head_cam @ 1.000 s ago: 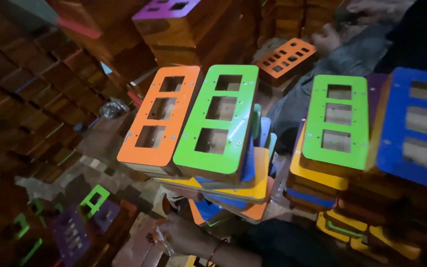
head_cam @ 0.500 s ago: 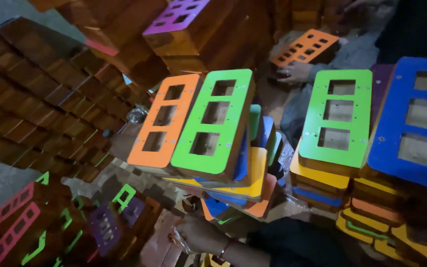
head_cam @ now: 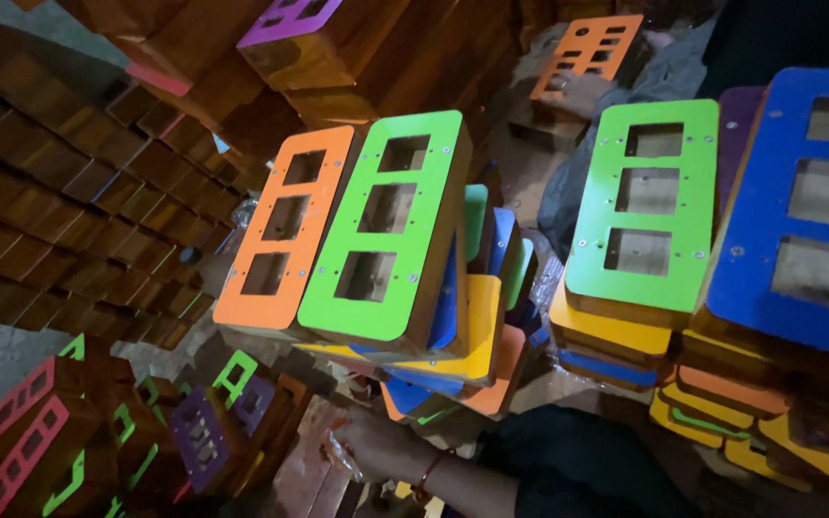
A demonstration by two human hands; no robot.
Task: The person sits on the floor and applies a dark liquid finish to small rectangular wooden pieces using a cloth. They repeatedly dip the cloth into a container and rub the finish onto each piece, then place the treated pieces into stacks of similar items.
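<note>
My right hand (head_cam: 374, 447) reaches in from the lower right on a dark sleeve, with a thin band on the wrist. Its fingers rest on a bit of clear plastic wrap (head_cam: 336, 451) over a brown wooden box (head_cam: 304, 475). Dim light hides whether the fingers grip it. Just above the hand leans a stack of wooden boxes fronted by a green plate with three windows (head_cam: 381, 225) and an orange plate (head_cam: 285, 225). My left hand is out of sight.
A green-fronted box (head_cam: 640, 206) and a blue one (head_cam: 808, 206) top stacks of yellow, orange and blue boxes at the right. Pink, purple and green boxes (head_cam: 194, 436) lie at lower left. Brown wooden boxes (head_cam: 79, 211) pile up at left. Another person in dark clothes (head_cam: 779, 34) is at upper right.
The view has swung, so the box stacks sit higher and closer and pink boxes show at lower left. My right hand stays low by the wrapped box, shifted slightly right in the picture.
</note>
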